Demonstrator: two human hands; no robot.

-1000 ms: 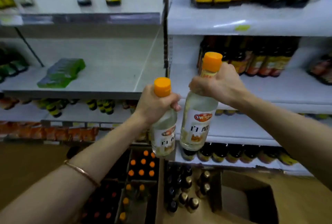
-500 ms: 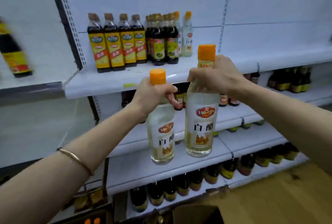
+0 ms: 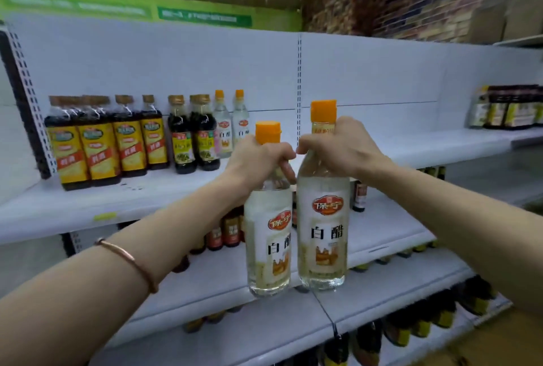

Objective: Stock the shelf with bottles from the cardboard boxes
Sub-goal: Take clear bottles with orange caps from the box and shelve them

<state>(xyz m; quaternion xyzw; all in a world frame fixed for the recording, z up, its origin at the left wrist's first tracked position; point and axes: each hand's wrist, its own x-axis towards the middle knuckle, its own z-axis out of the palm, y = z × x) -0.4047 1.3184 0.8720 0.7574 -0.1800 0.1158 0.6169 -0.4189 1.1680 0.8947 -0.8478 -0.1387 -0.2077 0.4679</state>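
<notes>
We are holding two clear bottles with orange caps up in front of the shelf, side by side and nearly touching, both upright and off any surface. Our left hand point(image 3: 258, 160) is gripping the neck of the left bottle point(image 3: 269, 236), fingers curled round it just under the cap. Our right hand point(image 3: 338, 148) is gripping the neck of the right bottle point(image 3: 323, 227) the same way; this bottle is sitting a bit higher than the other. Both are carrying white labels with a red logo and pale liquid inside.

Behind them the top shelf point(image 3: 411, 148) is standing white and mostly bare on its right part. At its left, two matching clear bottles point(image 3: 232, 127) are standing upright near the back, just beside two dark bottles with green labels point(image 3: 194, 136), then a row of dark bottles with yellow labels point(image 3: 105, 142). Far right, another group of dark bottles point(image 3: 511, 107) is sitting on the same level. Lower shelves are showing more dark bottles, blurred. A thin bracelet point(image 3: 129, 260) is sitting on our left forearm.
</notes>
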